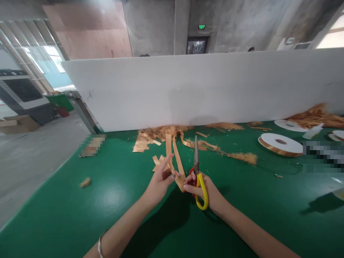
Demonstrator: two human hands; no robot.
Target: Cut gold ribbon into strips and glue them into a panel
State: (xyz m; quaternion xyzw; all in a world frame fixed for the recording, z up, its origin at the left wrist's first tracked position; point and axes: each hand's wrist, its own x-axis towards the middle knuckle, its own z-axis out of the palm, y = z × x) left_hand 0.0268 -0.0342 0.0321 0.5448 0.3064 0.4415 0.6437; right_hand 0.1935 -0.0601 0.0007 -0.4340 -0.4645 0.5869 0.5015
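While gripped: one scissors [197, 172], two ribbon strips [174, 157].

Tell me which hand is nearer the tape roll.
Right. The right hand, holding scissors, is closer to the tape roll; the left hand is farther away, pinching strips.

A green table [80, 215] filled the foreground; a white partition [204, 89] stood at twelve o'clock. Grey concrete walls [150, 25] rose behind, bright windows [51, 53] and concrete floor [29, 154] at ten o'clock.

Green table [80, 215]; ribbon scraps [161, 134]; tape reels [281, 144]
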